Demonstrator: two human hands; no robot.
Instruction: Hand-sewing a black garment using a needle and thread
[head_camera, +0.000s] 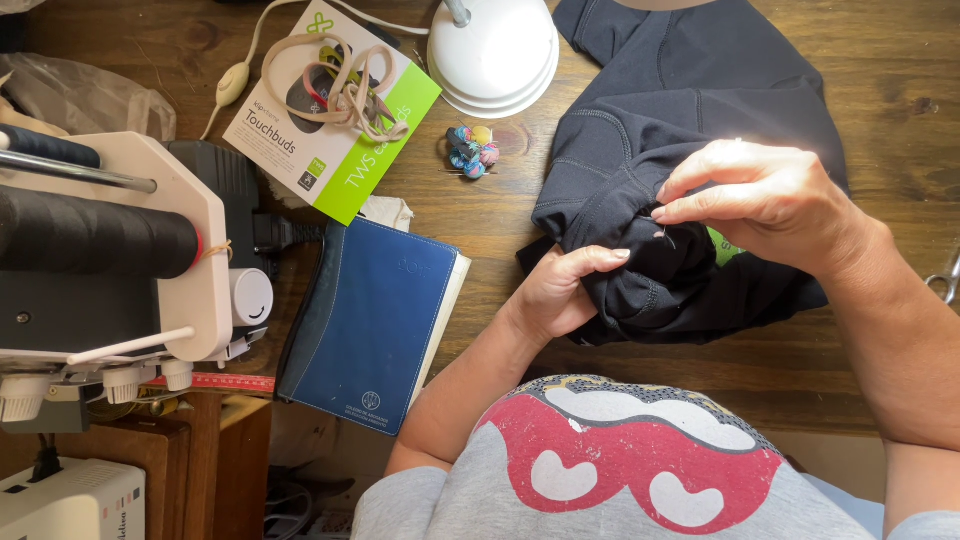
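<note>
A wooden table (860, 90) is carrying everything, and a white-and-black sewing machine (110, 260) is standing at its left edge. A dark navy garment (690, 110) is lying toward the right, stretching from the far edge to the near one, where it is bunching up between both hands. It looks soft, light and limp, so it would sag wherever unsupported; gathering a fold close to the seam seems the surest hold. A blue notebook (370, 320) is sitting near the front edge, left of the hands, with a white-and-green box (335, 110) and a white lamp base (494, 55) lying by the far edge. The left hand (560, 290) is closing around a bunched fold, fingers curled. The right hand (760, 200) is pinching thumb and forefinger tight on a thin sewing needle (664, 237) at the cloth.
</note>
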